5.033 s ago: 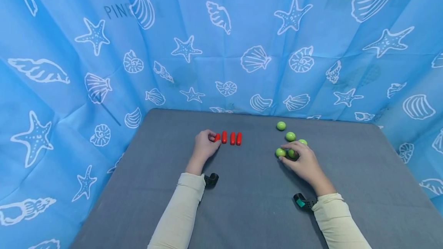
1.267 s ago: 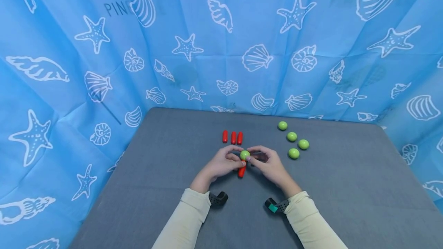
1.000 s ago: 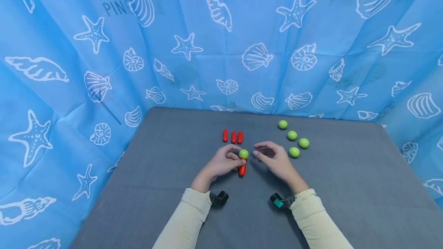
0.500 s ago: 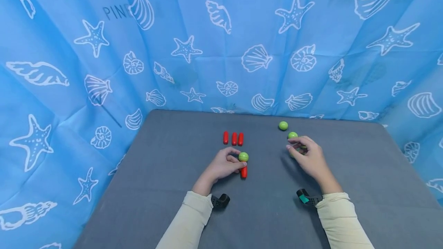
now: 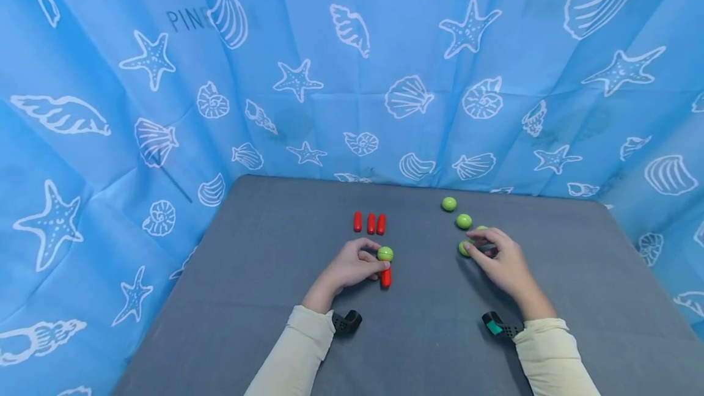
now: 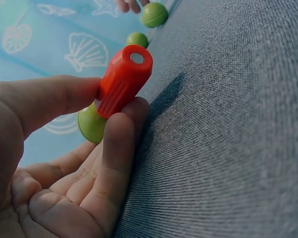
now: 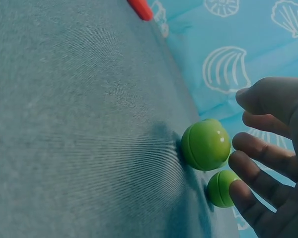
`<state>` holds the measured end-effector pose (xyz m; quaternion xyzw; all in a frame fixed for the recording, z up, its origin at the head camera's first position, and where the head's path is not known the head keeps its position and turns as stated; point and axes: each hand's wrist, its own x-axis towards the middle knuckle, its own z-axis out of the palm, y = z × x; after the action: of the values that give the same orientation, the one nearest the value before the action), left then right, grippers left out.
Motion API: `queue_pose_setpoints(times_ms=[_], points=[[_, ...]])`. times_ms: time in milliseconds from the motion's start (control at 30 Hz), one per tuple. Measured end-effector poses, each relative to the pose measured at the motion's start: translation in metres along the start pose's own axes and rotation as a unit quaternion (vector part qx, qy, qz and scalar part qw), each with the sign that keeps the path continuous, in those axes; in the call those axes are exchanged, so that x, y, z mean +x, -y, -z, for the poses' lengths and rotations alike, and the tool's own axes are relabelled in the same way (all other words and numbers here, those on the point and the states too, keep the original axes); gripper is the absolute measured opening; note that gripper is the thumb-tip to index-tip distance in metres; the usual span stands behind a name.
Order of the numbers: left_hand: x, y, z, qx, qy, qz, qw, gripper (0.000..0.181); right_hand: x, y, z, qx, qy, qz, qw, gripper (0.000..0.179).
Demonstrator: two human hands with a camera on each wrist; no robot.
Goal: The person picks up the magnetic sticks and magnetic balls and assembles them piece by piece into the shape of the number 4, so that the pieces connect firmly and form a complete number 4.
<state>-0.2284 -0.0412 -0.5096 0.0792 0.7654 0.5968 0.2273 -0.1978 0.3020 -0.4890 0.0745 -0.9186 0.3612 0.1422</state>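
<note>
My left hand (image 5: 352, 264) pinches a red magnetic rod (image 6: 124, 82) between thumb and fingers, close over the grey cloth. A round silver disc shows in the rod's near end. At its far end sits a seamed green ball (image 5: 385, 253), partly hidden behind the rod and fingers in the left wrist view. To the right, my right hand (image 5: 503, 261) reaches over the loose balls, thumb and fingers spread apart. Nearest to it is another green ball (image 7: 206, 145), resting on the cloth just beyond the fingertips. One further green ball (image 7: 221, 188) is partly covered by those fingers.
Several red rods lie side by side behind my left hand, the middle rod (image 5: 371, 223) among them. Two more green balls, a nearer one (image 5: 464, 221) and a farther one (image 5: 449, 204), lie toward the back. A blue shell-print curtain (image 5: 352, 78) hangs behind the table.
My left hand took a red rod from the row to the middle. The right hand brought a green ball onto its end, let go, and moved back right to the loose balls.
</note>
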Motion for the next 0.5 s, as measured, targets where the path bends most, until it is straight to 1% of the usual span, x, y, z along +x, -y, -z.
queue_pose_setpoints(times_ms=[133,300,500], points=[[-0.001,-0.0011,0.0003,-0.005,0.001,0.002,1.0,0.043,-0.0022,-0.0017,-0.0013,0.003,0.009,-0.001,1.0,0.028],[-0.0011,-0.0014,0.0007,-0.008,-0.002,0.003,1.0,0.043,-0.0034,-0.0031,-0.0023,0.002,0.019,0.008,0.9998,0.029],[-0.0015,-0.0011,0.001,-0.022,0.003,0.002,0.9998,0.042,-0.0045,-0.006,-0.0039,0.005,0.031,0.006,0.9995,0.034]])
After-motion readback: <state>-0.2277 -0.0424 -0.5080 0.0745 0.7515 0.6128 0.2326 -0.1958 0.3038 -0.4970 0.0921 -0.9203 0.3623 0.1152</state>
